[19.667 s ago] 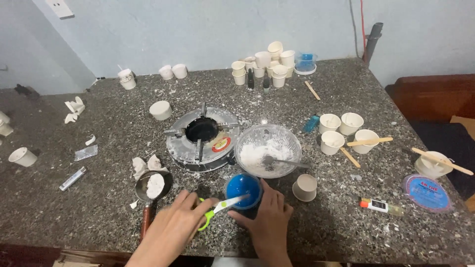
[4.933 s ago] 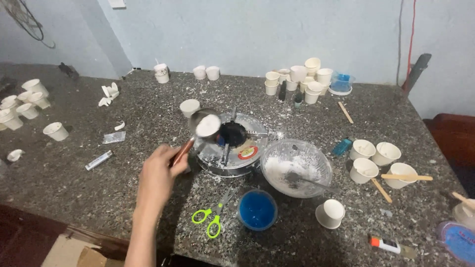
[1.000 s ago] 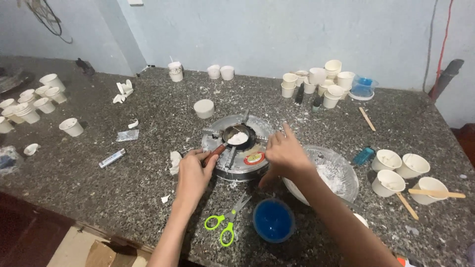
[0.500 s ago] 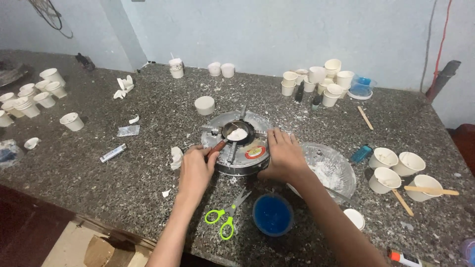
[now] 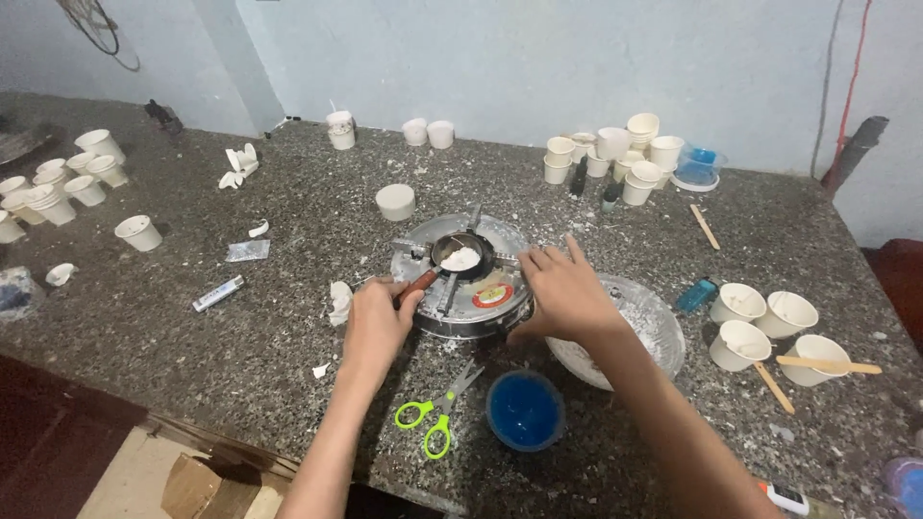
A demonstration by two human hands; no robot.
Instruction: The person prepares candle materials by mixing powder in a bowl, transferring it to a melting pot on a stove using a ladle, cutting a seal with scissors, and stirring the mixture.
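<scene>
The small pan of white powder is seated on the round metal stove, its wooden handle grasped by the left hand. The right hand is laid on the stove's rim, fingers spread, nothing held.

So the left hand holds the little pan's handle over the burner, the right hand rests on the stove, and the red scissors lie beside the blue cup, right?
Not quite: the scissors are green-handled, not red, as the head view shows. Otherwise yes: the left hand holds the small pan by its handle over the burner, the right hand rests on the stove, and the scissors lie beside the blue cup.
</scene>
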